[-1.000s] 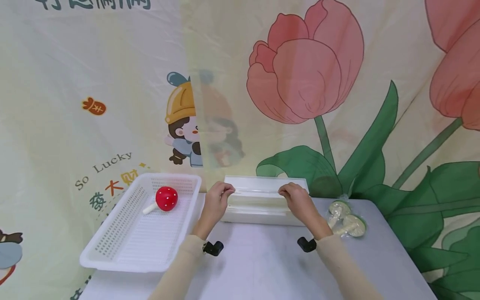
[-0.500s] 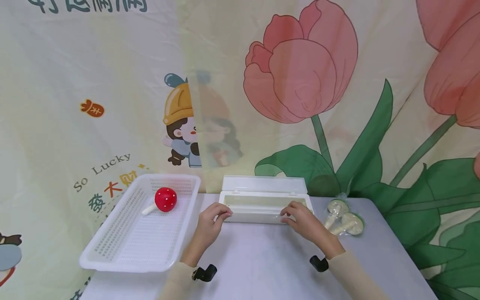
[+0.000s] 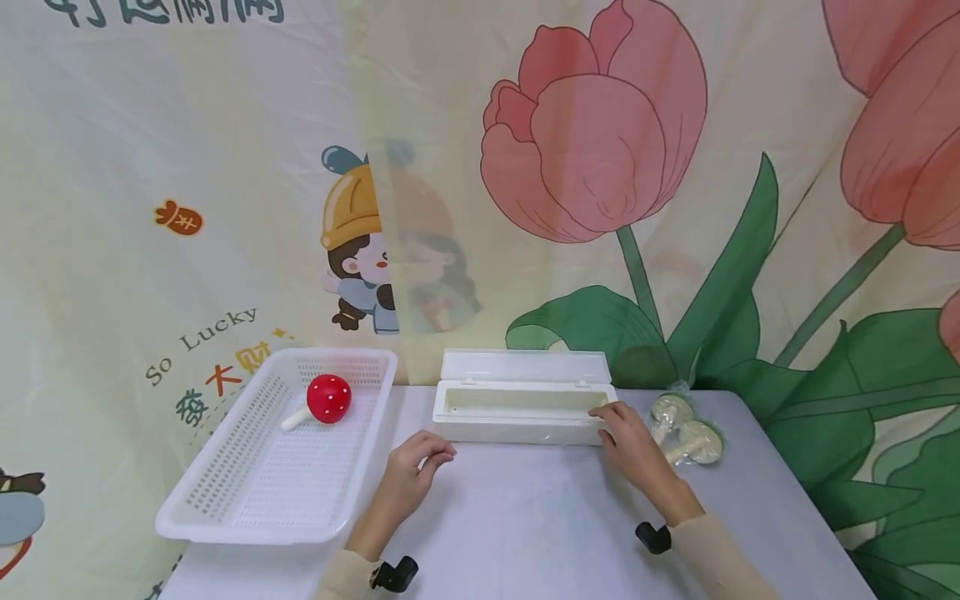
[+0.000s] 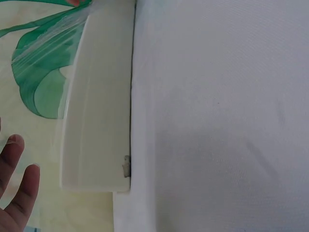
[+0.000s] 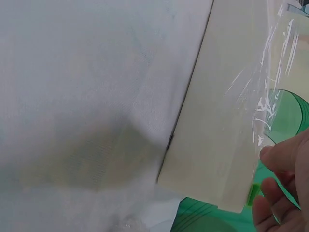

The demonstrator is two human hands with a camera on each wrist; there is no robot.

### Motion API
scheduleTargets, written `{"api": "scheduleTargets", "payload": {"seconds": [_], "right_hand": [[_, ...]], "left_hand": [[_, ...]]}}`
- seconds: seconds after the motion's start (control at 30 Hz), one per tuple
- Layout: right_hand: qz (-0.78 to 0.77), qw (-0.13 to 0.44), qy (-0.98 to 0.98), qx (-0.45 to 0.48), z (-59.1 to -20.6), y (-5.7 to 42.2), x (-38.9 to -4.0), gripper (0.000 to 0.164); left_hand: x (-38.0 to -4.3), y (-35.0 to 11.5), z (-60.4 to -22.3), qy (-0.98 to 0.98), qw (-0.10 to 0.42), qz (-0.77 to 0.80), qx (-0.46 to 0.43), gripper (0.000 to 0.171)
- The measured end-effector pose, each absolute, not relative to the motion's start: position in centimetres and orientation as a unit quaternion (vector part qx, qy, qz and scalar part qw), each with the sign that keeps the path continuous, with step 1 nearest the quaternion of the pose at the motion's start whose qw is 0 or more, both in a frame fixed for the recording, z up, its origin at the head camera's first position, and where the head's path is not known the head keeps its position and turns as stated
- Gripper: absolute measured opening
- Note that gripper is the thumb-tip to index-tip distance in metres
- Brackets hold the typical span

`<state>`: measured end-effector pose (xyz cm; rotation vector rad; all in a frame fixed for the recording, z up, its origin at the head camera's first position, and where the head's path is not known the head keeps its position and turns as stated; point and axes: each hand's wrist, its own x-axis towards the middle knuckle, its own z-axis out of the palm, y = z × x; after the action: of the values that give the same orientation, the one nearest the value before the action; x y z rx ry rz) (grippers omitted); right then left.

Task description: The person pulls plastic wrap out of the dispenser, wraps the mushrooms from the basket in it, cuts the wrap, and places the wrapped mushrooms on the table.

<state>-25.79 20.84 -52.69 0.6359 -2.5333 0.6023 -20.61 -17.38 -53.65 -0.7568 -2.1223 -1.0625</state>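
Note:
A long white box (image 3: 517, 432) stands at the back of the table with its white lid (image 3: 525, 365) raised. Clear plastic film (image 5: 263, 108) lies wrinkled along its front rim, clearest in the right wrist view. My right hand (image 3: 637, 454) is at the box's right end; its thumb (image 5: 277, 153) touches the film at the rim while the other fingers bend loosely below. My left hand (image 3: 405, 477) hovers just in front of the box's left corner, off the box, with nothing between its parted fingers (image 4: 24, 195).
At the left is a white perforated basket (image 3: 255, 533) with a red, white-dotted mushroom-shaped thing (image 3: 328, 398) in it. Two pale, round-headed things with handles (image 3: 701, 442), wrapped in clear plastic, lie right of the box. A printed cloth (image 3: 420, 100) hangs behind.
Both hands came down from the lid to the box's front rim. The left hand then left the rim, moving left and nearer. The right hand slid right along the rim.

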Motion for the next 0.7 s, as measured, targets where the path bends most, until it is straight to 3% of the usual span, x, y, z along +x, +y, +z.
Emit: {"api": "scheduleTargets", "payload": {"seconds": [0.33, 0.57, 0.7], "right_hand": [[0.253, 0.25, -0.911, 0.21, -53.4, 22.2, -25.2, 0.028], [0.245, 0.196, -0.931, 0.188, -54.3, 21.4, -24.6, 0.024], [0.237, 0.222, -0.928, 0.183, -55.2, 20.8, -24.7, 0.023]], "left_hand": [[-20.3, -17.5, -54.2, -0.817, 0.304, -0.402, -0.282, 0.023], [-20.4, -17.8, -54.2, -0.82, 0.301, -0.401, -0.275, 0.022], [-20.5, -17.8, -54.3, -0.818, 0.303, -0.4, -0.28, 0.023]]}}
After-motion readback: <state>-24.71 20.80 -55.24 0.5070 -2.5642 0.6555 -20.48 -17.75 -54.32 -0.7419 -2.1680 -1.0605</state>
